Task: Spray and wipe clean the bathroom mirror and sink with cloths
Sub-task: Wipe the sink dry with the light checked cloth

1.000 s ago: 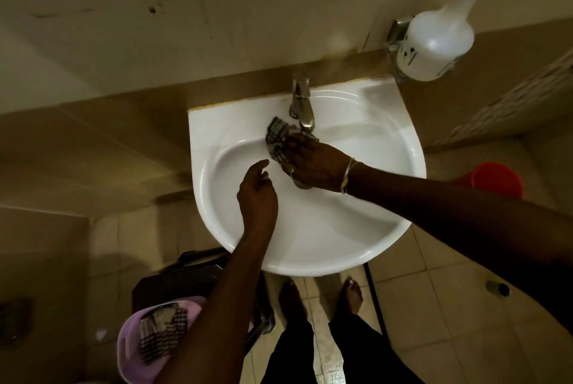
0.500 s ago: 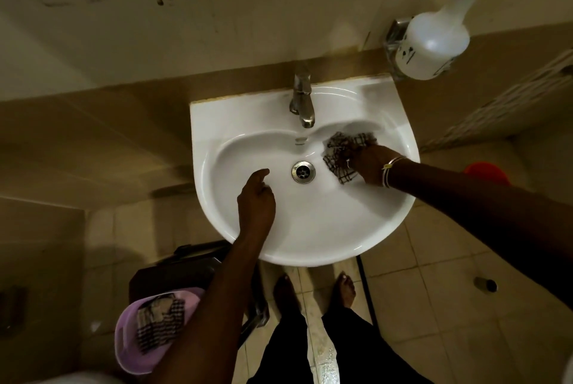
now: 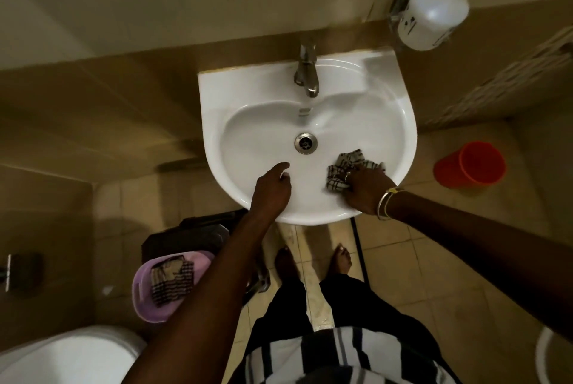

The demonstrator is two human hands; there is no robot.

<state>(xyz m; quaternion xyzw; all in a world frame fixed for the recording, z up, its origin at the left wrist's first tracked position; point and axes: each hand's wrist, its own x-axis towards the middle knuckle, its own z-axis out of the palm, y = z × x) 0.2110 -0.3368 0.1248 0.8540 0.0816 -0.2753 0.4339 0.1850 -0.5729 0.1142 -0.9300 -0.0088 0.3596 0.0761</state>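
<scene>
Two grips in sink (image 3: 217, 95): right grip (image 3: 366, 188) clamps crosswise crumpled cloth (image 3: 344, 166), left grip (image 3: 271, 189) slack, empty.

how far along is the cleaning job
Seemingly done: spraying, since the white plastic spray bottle sits by the wall. In hand: the right hand holds a crumpled checked cloth against the near-right bowl of the white ceramic sink; the left hand rests on its front. Left: unclear; mirror out of view.

The top edge cuts off the spray bottle (image 3: 434, 11), and the right hand (image 3: 367, 189) covers part of the cloth (image 3: 348, 165).
</scene>
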